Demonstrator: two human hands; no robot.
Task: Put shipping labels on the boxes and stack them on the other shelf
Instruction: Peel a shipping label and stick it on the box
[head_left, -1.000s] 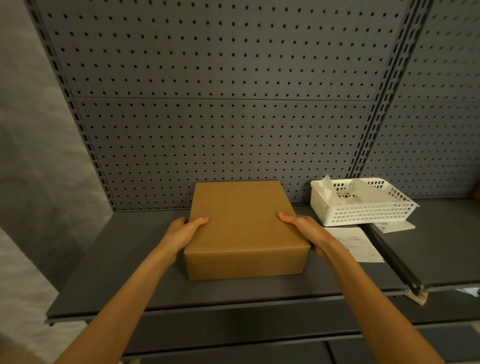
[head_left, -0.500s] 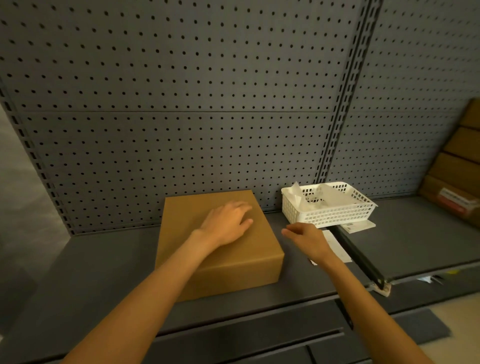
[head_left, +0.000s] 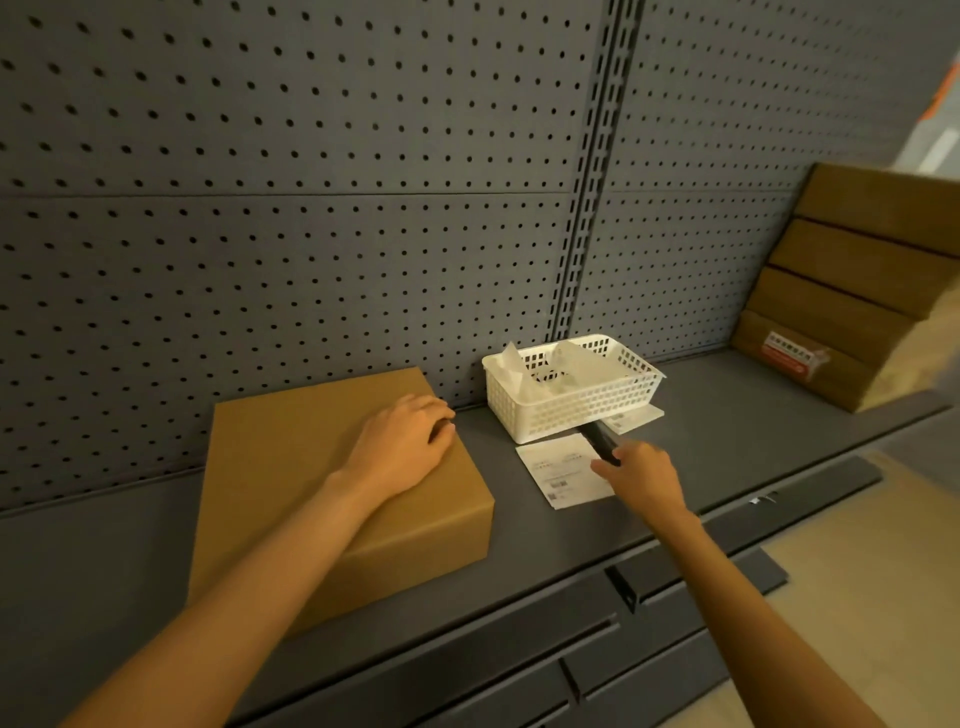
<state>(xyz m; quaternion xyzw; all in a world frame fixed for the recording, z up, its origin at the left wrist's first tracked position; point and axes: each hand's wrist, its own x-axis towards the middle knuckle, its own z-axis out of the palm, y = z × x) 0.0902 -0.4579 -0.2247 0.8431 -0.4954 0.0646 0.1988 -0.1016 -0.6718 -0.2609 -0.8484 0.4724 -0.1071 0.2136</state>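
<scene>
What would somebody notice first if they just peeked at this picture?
Probably the brown cardboard box on the grey shelf, with the left hand resting flat on top. Next, the right hand reaching onto a white shipping label beside it, in front of a white basket. A stack of boxes stands far right.

Left hand (head_left: 402, 441) rests flat on the brown box (head_left: 332, 483); right hand (head_left: 641, 475) touches the shipping label (head_left: 558, 470).
</scene>
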